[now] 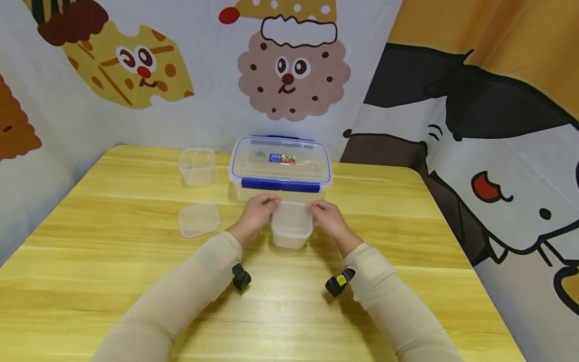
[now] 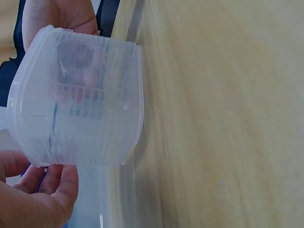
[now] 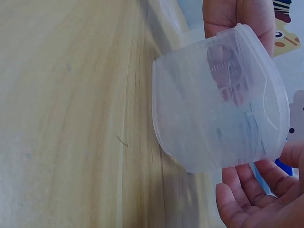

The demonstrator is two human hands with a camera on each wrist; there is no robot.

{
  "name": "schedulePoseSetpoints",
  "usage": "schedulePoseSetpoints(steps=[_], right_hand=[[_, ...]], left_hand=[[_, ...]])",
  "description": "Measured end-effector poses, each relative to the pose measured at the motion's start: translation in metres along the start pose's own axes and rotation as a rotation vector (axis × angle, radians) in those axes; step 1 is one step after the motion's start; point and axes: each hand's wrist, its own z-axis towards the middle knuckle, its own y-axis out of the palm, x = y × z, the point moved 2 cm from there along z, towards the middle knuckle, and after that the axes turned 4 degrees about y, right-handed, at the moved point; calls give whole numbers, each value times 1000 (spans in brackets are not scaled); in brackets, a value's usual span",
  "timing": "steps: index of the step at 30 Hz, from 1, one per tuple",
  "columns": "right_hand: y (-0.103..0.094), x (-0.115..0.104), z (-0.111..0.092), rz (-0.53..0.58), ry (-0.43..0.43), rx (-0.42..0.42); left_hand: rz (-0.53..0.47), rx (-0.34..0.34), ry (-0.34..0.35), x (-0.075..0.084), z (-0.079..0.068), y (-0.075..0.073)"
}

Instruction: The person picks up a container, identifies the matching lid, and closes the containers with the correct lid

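A small translucent plastic food container (image 1: 291, 239) with a frosted lid on top is held in front of a larger storage box. My left hand (image 1: 258, 213) grips its back left corner, thumb over the lid's edge and fingers below the rim. At the opposite back corner, my right hand (image 1: 331, 218) holds the same rim. In the left wrist view the left-hand fingers (image 2: 54, 187) curl under the container (image 2: 90, 104). From the right wrist, the right-hand fingers (image 3: 254, 187) show against its side (image 3: 213, 114).
Behind the hands is a large clear box (image 1: 280, 168) with a blue-edged lid and blue clasp. To the left lie another small container (image 1: 197, 171) and, in front of it, a loose translucent lid (image 1: 199, 220). A printed curtain (image 1: 208, 120) hangs behind the wooden table (image 1: 407, 311).
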Motion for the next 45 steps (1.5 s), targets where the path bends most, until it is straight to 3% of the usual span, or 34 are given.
schedulePoseSetpoints(steps=[21, 45], right_hand=[[-3, -2, 7, 76, 64, -80], [0, 3, 2, 48, 39, -65]], left_hand=[[-61, 4, -68, -1, 9, -1], [-67, -29, -76, 0, 4, -2]])
